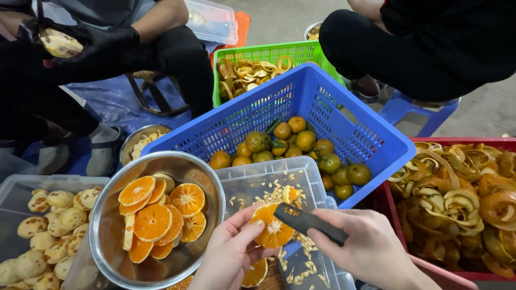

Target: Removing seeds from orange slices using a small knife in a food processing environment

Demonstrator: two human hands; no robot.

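Orange slice (pixel 273 230) pinched in left hand (pixel 228 258) over clear seed tub (pixel 317 180), right hand (pixel 371 249) gripping dark knife (pixel 309 222) w/ tip on flesh, prob. so pips dropped in.

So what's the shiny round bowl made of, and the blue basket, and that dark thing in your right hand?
The bowl looks like polished steel: its rim gleams and mirrors the orange slices. The blue basket seems to be hard moulded plastic, with an even colour and a grid of little holes. The dark tool in the right hand looks matte black, maybe plastic or coated metal; hard to tell.
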